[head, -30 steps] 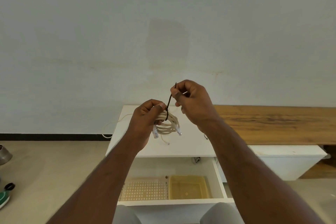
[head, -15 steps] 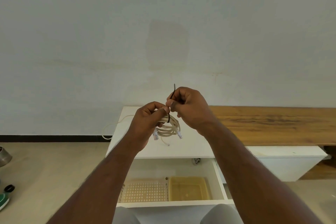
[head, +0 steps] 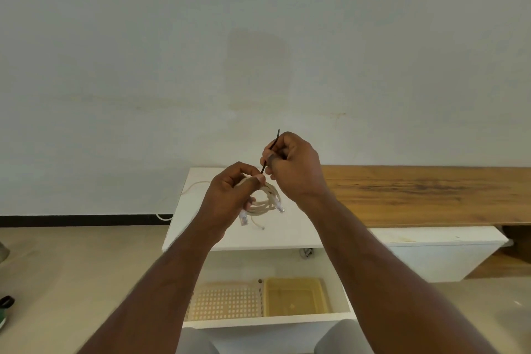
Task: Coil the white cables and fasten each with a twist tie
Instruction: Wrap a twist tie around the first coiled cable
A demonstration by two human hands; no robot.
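Left hand (head: 230, 195) grips the coiled white cable (head: 265, 204) to hold its loops — right hand (head: 290, 164) pinches the twist tie (head: 271, 152) just above, ready for fastening.

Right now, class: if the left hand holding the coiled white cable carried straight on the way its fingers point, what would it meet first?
Probably the right hand, which pinches the thin black twist tie just beyond the left hand and coiled white cable; depth is uncertain.
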